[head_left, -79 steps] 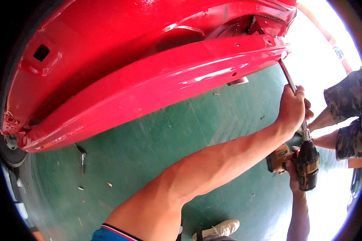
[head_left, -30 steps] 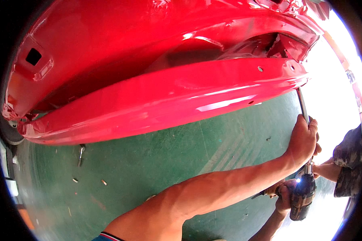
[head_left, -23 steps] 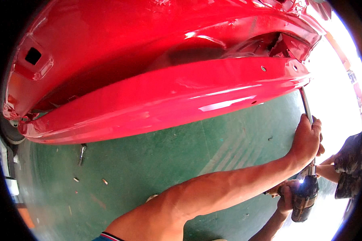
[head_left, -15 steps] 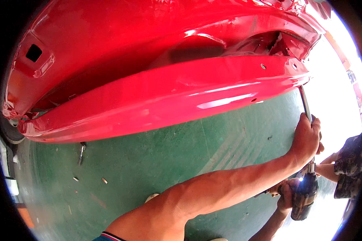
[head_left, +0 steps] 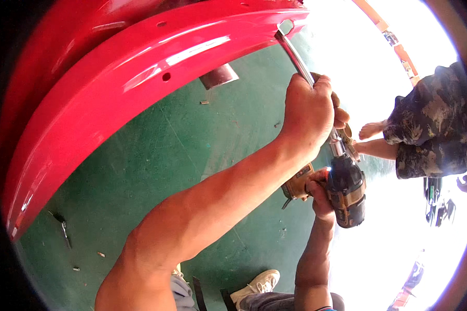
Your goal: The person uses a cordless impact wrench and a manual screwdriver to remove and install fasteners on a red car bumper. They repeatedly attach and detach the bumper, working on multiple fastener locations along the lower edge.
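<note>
My right hand (head_left: 320,193) grips the handle of a black and tan cordless impact wrench (head_left: 346,197), its small lamp lit. A long chrome extension bar (head_left: 297,59) runs up from the wrench's nose. Around this bar, my left hand (head_left: 311,106) is closed, fingers wrapped on its middle. The bar's upper end lies at an opening near the right end of a glossy red car body panel (head_left: 114,98); whether it sits on a fastener there cannot be made out.
A ratchet-like tool (head_left: 66,233) and small bits lie on the green floor (head_left: 155,171). A metal pipe end (head_left: 219,76) shows beneath the panel. To the right is another person in camouflage shorts (head_left: 430,119), bare legs visible. My shoe (head_left: 259,285) is below.
The view has shifted right, so panel, hands and wrench sit further left and higher. Both hands keep their hold; the bar's upper end stays at the panel's right end.
</note>
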`<act>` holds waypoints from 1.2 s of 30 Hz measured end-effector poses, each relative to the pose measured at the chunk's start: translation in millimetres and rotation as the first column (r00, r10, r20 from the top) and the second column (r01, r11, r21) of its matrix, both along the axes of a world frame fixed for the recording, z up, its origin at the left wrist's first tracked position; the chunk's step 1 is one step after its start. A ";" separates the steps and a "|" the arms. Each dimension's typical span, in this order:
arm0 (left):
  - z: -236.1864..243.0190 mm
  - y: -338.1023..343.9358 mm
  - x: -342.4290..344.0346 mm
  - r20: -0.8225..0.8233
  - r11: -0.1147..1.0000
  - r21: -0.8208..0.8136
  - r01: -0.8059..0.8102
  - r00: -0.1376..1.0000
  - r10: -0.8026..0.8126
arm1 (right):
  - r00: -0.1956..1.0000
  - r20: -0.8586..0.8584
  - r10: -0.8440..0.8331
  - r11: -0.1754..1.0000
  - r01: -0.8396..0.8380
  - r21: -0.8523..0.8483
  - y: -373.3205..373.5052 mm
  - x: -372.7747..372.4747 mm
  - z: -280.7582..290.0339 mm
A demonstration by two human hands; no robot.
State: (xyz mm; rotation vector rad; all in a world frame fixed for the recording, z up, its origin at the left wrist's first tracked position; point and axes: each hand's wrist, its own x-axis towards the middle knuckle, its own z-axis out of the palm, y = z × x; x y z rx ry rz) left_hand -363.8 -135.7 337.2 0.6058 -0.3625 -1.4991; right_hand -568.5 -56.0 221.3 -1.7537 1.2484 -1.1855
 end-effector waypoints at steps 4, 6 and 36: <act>-2.6 3.8 -13.2 0.020 0.999 0.005 0.032 0.999 -0.032 | 0.995 0.104 -0.004 1.000 0.003 0.010 3.5 -18.6 -18.7; -3.3 5.5 -13.5 0.023 1.000 0.012 0.028 0.999 -0.028 | 0.993 0.112 0.023 0.999 -0.019 -0.034 3.5 -8.3 -12.8; -5.1 15.1 -20.7 -0.005 0.999 0.018 0.044 0.999 -0.044 | 0.994 -0.088 0.062 0.977 -0.079 -0.198 2.2 -2.3 15.2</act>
